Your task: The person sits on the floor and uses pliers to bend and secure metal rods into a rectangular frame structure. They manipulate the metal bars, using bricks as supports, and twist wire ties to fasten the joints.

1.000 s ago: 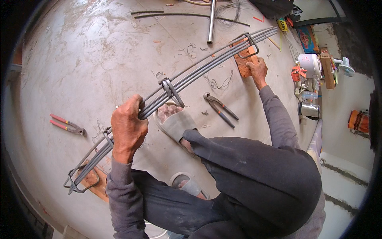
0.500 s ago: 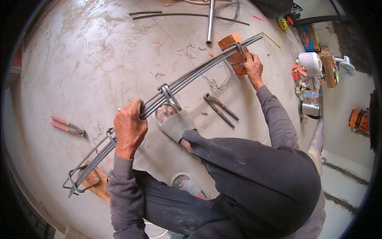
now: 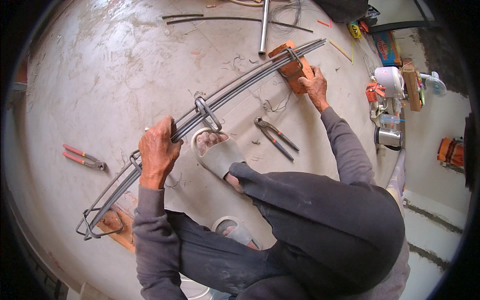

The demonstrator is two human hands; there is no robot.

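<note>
A bundle of long grey steel rebars (image 3: 237, 87) runs diagonally from lower left to upper right, with several bent stirrups around it. My left hand (image 3: 160, 150) is closed around the bars left of the middle stirrup (image 3: 206, 112). At the far end, my right hand (image 3: 315, 89) grips the right edge of an orange brick (image 3: 296, 77), thumb on its face. The bars and an end stirrup (image 3: 295, 59) pass over the brick's upper part. The near end, with a wide stirrup (image 3: 102, 222), lies above a wooden board (image 3: 125, 227).
Black-handled pincers (image 3: 276, 137) lie right of my slippered foot (image 3: 215, 150); red-handled pincers (image 3: 85, 158) lie at left. Wire scraps dot the floor. A metal pipe (image 3: 264, 30) and dark rods (image 3: 225, 19) lie beyond. A rice cooker (image 3: 390, 81) and steel kettle (image 3: 389, 137) stand at right.
The rebar bundle has shifted a little to the left, and my left hand with it. The brick and my right hand have also moved slightly left. The middle stirrup sits farther from my foot.
</note>
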